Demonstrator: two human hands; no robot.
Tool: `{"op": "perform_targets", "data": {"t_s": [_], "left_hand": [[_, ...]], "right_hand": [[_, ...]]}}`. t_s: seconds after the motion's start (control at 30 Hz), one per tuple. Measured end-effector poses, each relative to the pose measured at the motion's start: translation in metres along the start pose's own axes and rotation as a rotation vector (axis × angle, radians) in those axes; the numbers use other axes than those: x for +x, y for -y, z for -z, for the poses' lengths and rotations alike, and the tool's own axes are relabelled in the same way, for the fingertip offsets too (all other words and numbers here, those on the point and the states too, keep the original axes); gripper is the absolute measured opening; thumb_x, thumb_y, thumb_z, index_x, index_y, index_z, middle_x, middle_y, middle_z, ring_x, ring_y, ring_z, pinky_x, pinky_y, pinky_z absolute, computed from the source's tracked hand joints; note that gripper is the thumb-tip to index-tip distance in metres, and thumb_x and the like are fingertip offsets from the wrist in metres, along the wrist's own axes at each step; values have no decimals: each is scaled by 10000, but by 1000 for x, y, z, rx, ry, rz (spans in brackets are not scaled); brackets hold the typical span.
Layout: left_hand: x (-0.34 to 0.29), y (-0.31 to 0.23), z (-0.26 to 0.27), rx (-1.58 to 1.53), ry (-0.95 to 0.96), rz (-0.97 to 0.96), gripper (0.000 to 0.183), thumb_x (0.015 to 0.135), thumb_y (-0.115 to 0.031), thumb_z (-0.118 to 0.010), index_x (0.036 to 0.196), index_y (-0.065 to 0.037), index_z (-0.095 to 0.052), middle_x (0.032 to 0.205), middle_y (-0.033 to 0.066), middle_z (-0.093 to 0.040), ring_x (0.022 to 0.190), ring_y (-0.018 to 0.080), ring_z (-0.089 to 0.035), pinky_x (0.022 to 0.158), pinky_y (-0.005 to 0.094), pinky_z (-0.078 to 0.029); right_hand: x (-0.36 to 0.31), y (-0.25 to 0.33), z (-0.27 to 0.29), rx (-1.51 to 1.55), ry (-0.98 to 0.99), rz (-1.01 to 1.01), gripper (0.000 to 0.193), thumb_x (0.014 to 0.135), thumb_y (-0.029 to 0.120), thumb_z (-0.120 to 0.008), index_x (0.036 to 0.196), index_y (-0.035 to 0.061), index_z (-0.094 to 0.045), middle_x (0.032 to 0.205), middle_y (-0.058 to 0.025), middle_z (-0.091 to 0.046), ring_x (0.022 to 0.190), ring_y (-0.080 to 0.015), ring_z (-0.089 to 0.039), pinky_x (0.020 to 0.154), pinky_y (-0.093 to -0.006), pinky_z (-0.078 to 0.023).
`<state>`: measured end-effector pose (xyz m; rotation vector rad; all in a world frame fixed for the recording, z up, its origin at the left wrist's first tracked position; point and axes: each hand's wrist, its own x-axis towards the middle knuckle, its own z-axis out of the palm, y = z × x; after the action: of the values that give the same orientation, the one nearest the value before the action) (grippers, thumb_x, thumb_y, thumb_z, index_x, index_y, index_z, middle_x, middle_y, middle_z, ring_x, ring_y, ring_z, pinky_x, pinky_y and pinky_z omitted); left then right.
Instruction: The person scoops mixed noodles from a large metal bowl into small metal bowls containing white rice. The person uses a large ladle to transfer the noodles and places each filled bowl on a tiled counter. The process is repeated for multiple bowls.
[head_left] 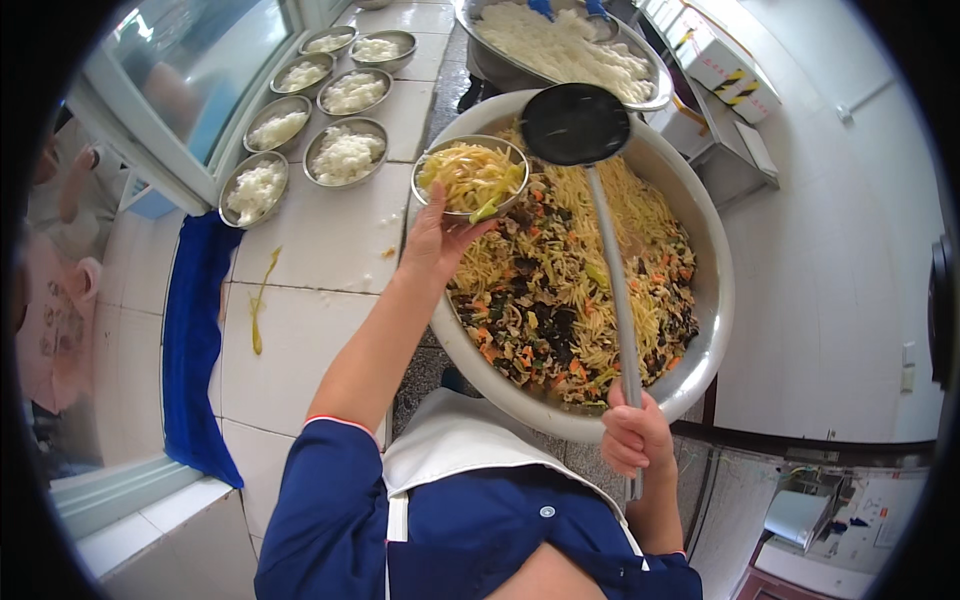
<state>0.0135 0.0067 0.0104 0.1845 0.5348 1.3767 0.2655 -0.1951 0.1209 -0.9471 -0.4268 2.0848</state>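
Note:
My left hand [437, 240] is closed on a steel bowl [420, 193] heaped with yellow shredded vegetable, some green pieces at its near rim. It hangs over the left edge of a huge metal basin [712, 300]. Shredded yellow strips and a dark mix with orange bits [540, 300] fill that basin. In my right hand [638, 432] is the handle of a long ladle [577, 124], gripped near its lower end. The ladle's dark round head is raised above the far part of the basin, right of the bowl.
Several steel bowls of rice [345, 153] stand on the white tiled counter [300, 340] at left. A blue cloth [195, 340] lies along its window edge, near a spilled vegetable strip [262, 300]. A rice basin [560, 50] is beyond. People stand behind the window.

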Motion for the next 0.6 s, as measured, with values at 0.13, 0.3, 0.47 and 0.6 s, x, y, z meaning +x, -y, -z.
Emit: {"op": "perform_targets", "data": {"t_s": [0.13, 0.3, 0.47, 0.6], "left_hand": [[-35, -73, 28, -68, -61, -174, 537, 824, -293, -615, 1246, -47, -393, 1223, 128, -452, 1104, 253, -476, 1006, 394, -367], [-101, -218, 93, 191, -9, -541, 452, 861, -247, -562, 1248, -54, -430, 1241, 94, -491, 1133, 226, -477, 955, 374, -412], [-178, -351, 200, 237, -451, -824, 597, 822, -281, -614, 1299, -38, -350, 1325, 139, -360, 1175, 278, -418, 975, 388, -401], [-214, -392, 268, 307, -409, -772, 670, 764, -280, -669, 1304, -45, -349, 1349, 133, -333, 1187, 324, -394, 916, 393, -458]], "right_hand": [[19, 5, 21, -274, -210, 231, 127, 847, 89, -497, 791, 58, -387, 470, 19, -359, 286, -62, -338, 232, -214, -303], [65, 30, 117, -722, -695, 335, 110, 811, 81, -514, 796, 63, -407, 478, -7, -414, 312, -104, -401, 280, -256, -349], [111, 73, 200, -844, -867, 134, 49, 777, 39, -446, 765, 43, -398, 518, -46, -433, 365, -158, -470, 335, -325, -398], [139, 57, 201, -904, -840, 55, 41, 763, 28, -431, 762, 45, -393, 491, -38, -414, 345, -148, -437, 315, -315, -367]]}}
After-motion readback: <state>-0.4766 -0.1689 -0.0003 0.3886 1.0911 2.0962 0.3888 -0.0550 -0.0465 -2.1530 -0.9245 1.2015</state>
